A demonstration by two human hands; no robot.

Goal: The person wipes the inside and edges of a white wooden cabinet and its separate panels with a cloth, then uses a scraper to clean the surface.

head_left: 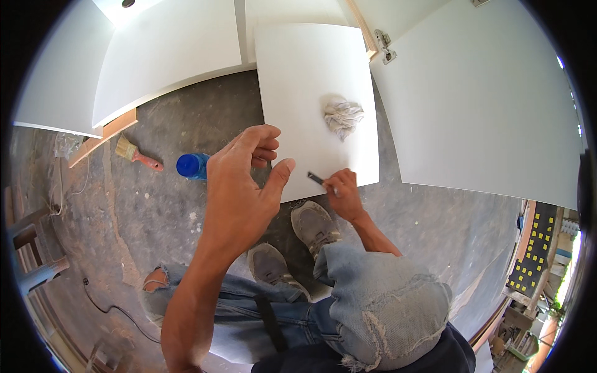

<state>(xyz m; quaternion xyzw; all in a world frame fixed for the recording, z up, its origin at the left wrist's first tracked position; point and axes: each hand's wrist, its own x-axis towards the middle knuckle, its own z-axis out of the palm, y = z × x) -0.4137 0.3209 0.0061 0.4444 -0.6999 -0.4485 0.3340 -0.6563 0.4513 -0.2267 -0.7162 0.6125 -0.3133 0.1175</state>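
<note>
My left hand (242,180) is raised near the left edge of a white panel (311,68). Its thumb stands apart from the half-curled fingers, and nothing shows between them. Low over the panel's near end, my right hand (344,191) is closed around a slim dark tool (316,178), whose end points up and left; its exact kind is unclear. Farther up the panel lies a crumpled whitish rag (343,117). A bottle with a blue cap (188,165) is just left of my left hand, partly hidden by it.
A paintbrush (138,153) with a reddish handle lies on the grey floor (186,118) at the left. White cabinet panels (168,50) stand at the far left. A large white door (479,105) with a metal hinge (385,47) is at the right. My shoes (313,225) are close to the panel.
</note>
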